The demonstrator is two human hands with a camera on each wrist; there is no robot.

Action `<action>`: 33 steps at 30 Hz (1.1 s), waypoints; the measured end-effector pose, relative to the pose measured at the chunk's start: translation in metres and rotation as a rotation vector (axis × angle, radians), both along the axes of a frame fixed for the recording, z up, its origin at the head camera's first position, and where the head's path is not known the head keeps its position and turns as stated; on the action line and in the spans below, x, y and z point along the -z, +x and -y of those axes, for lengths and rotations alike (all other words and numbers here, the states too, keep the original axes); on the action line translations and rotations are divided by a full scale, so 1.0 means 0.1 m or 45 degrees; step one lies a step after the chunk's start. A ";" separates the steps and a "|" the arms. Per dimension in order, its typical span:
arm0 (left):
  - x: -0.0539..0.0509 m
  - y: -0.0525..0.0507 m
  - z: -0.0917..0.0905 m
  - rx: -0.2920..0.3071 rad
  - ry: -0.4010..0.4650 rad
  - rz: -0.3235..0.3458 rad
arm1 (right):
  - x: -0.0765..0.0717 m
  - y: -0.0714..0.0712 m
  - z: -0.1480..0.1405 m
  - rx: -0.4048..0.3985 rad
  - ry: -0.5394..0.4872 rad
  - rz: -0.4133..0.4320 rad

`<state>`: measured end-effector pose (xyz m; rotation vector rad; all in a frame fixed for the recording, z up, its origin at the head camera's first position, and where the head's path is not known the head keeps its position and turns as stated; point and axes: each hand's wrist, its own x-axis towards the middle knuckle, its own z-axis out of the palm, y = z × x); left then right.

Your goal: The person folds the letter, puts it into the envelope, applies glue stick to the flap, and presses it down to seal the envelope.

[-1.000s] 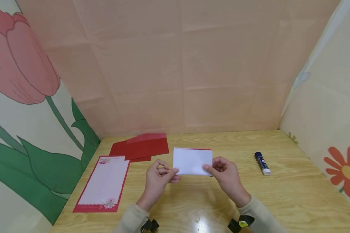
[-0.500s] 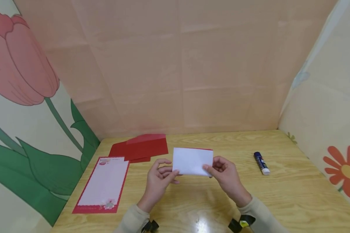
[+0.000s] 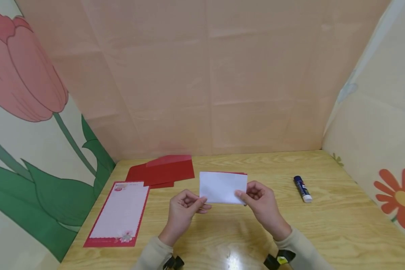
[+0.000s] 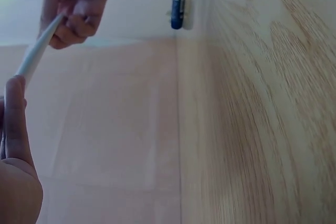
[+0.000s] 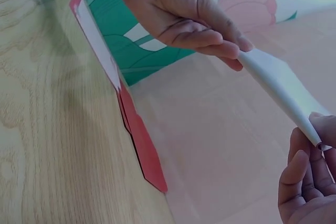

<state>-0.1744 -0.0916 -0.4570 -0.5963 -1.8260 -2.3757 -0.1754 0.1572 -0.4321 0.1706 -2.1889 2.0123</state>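
A folded sheet of paper, white on the side facing me with a thin red edge along its top, is held up between both hands. The left hand pinches its lower left corner between thumb and fingers. At the lower right, the right hand pinches it, thumb in front and fingers curled behind. In the left wrist view the folded paper shows edge-on, above the table. The right wrist view shows its folded lower edge running from one hand to the other.
Red envelopes lie overlapping at the back left. In front of them is a letter sheet with a red border and printed flowers. A glue stick with a dark blue body lies at the right. Papered walls stand behind and at both sides.
The left hand's fingers were spread a little half a second ago and are now curled closer behind the paper's corner. The paper and the right hand stay nearly in place.
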 end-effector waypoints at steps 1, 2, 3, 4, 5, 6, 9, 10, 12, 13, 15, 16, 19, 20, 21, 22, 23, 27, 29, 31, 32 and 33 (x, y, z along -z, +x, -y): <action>0.00 0.00 0.00 0.001 -0.001 0.005 | 0.00 0.00 0.00 0.003 -0.001 0.003; 0.00 0.00 0.00 0.002 0.003 0.012 | 0.00 0.00 0.00 0.006 -0.002 0.007; 0.00 0.00 -0.01 0.000 0.006 0.022 | 0.00 0.00 0.00 0.012 -0.001 0.011; -0.01 0.00 -0.01 -0.001 0.008 0.033 | 0.00 0.00 0.00 0.016 -0.001 0.012; -0.01 0.00 -0.01 -0.002 0.011 0.042 | 0.00 -0.01 0.01 0.019 -0.005 0.017; -0.01 0.00 -0.01 -0.003 0.011 0.051 | 0.01 -0.01 0.01 0.023 -0.005 0.022; -0.01 -0.01 -0.01 -0.008 0.010 0.071 | 0.01 -0.02 0.01 0.027 -0.006 0.028; -0.01 -0.02 -0.01 -0.010 0.005 0.073 | 0.01 -0.02 0.01 0.027 -0.006 0.028; -0.01 -0.02 -0.01 -0.007 -0.001 0.078 | 0.02 -0.02 0.01 0.032 -0.003 0.029; -0.01 -0.02 -0.01 -0.004 -0.004 0.081 | 0.02 -0.02 0.01 0.034 -0.003 0.026; -0.01 -0.02 0.00 0.000 -0.011 0.094 | 0.02 -0.02 0.02 0.038 0.000 0.019; -0.01 -0.02 0.00 0.003 -0.010 0.105 | 0.02 -0.02 0.02 0.037 0.002 0.015; -0.01 -0.03 0.00 -0.001 -0.012 0.148 | 0.02 -0.03 0.02 0.029 -0.003 0.000; 0.00 -0.03 0.00 -0.001 -0.009 0.166 | 0.02 -0.04 0.02 0.031 -0.005 -0.005; 0.00 -0.04 0.01 0.002 -0.006 0.180 | 0.02 -0.04 0.01 0.034 -0.009 -0.010; 0.01 -0.04 0.01 0.007 -0.005 0.190 | 0.01 -0.04 0.01 0.039 -0.010 -0.013; 0.01 -0.05 0.01 0.010 -0.011 0.195 | 0.01 -0.05 0.01 0.044 -0.010 -0.017; 0.04 -0.05 0.02 0.030 -0.038 0.174 | 0.01 -0.04 -0.01 0.065 0.005 -0.023; 0.05 -0.06 0.02 0.030 -0.052 0.148 | 0.00 -0.04 -0.02 0.065 0.011 -0.022; 0.04 -0.07 0.02 0.026 -0.056 0.127 | 0.00 -0.04 -0.02 0.066 0.009 -0.021; 0.04 -0.07 0.02 0.020 -0.058 0.121 | 0.00 -0.04 -0.03 0.066 0.007 -0.022; 0.03 -0.07 0.02 0.014 -0.056 0.118 | 0.00 -0.04 -0.03 0.064 0.008 -0.022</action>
